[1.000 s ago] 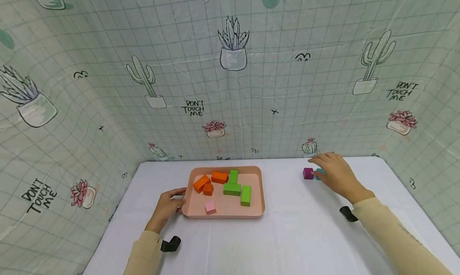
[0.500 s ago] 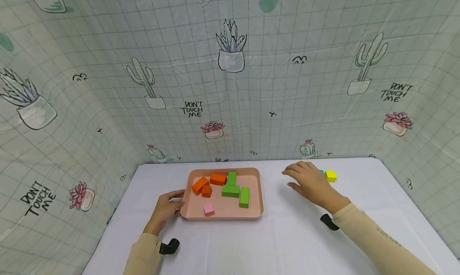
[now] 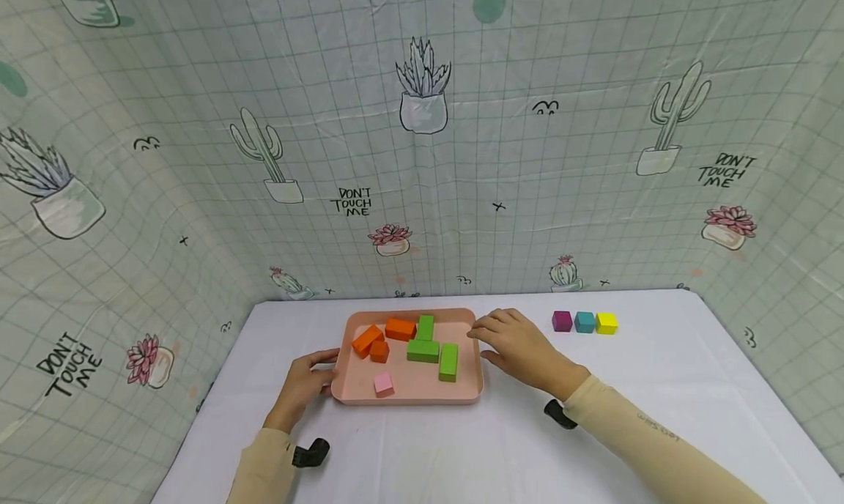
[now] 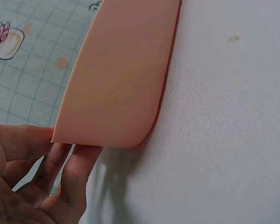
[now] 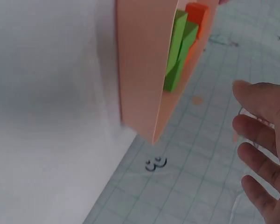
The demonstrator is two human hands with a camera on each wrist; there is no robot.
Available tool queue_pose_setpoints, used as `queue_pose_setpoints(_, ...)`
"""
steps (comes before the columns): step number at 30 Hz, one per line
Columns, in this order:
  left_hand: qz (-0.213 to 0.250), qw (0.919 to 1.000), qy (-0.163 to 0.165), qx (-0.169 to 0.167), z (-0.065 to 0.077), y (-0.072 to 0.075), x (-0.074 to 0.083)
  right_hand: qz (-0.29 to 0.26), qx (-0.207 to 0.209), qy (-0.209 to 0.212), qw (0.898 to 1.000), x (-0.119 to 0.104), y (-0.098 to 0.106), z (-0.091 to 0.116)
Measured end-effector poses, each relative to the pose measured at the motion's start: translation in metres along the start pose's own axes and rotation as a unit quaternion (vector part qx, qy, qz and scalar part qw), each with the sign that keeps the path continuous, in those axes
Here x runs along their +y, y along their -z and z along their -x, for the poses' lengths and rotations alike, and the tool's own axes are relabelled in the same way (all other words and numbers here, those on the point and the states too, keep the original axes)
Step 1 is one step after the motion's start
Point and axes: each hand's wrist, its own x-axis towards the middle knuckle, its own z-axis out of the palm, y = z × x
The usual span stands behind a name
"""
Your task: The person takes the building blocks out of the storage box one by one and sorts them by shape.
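A shallow pink tray (image 3: 415, 394) holds three orange blocks (image 3: 401, 329), three green blocks (image 3: 423, 351) and one pink block (image 3: 384, 384). My left hand (image 3: 300, 387) rests its fingertips against the tray's left end. The left wrist view shows these fingers (image 4: 79, 170) loosely bent, right at the end wall and rim. With spread fingers and nothing in them, my right hand (image 3: 524, 351) is beside the tray's right end, fingertips near the rim. In the right wrist view, a gap shows between these fingers (image 5: 256, 130) and the tray wall (image 5: 142, 60).
A purple cube (image 3: 562, 321), a teal cube (image 3: 585, 322) and a yellow cube (image 3: 606, 324) stand in a row at the back right of the white table (image 3: 422, 460). Behind the table hangs a grid-patterned cloth (image 3: 330, 86) with plant drawings.
My right hand has moved left from the small cubes to the tray's right end, uncovering the teal and yellow cubes. The left hand has stayed at the tray, and the blocks have not moved.
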Motion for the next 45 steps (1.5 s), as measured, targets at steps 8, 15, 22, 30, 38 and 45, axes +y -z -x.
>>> queue_pose_setpoints(8,0.002,1.0,-0.001,0.001,0.002,0.0,0.0,-0.001,0.002,0.033,0.999,-0.017,-0.021,-0.014)
queue_pose_setpoints(15,0.005,1.0,-0.001,-0.001,0.001,0.001,0.0,-0.002,-0.017,0.043,0.999,-0.033,-0.03,-0.028)
queue_pose_setpoints(22,0.002,1.0,-0.002,-0.002,0.002,0.001,0.001,-0.012,-0.036,0.052,0.998,-0.047,-0.039,-0.041)
queue_pose_setpoints(30,0.0,1.0,0.005,0.001,-0.001,0.0,0.001,0.002,-0.068,0.067,0.995,-0.06,-0.046,-0.054)
queue_pose_setpoints(38,0.002,1.0,0.003,0.001,-0.004,0.0,0.0,-0.003,-0.084,0.07,0.994,-0.072,-0.056,-0.061)
queue_pose_setpoints(45,0.004,0.9999,0.011,0.0,-0.002,0.0,0.001,0.017,-0.08,0.079,0.994,-0.084,-0.065,-0.068)
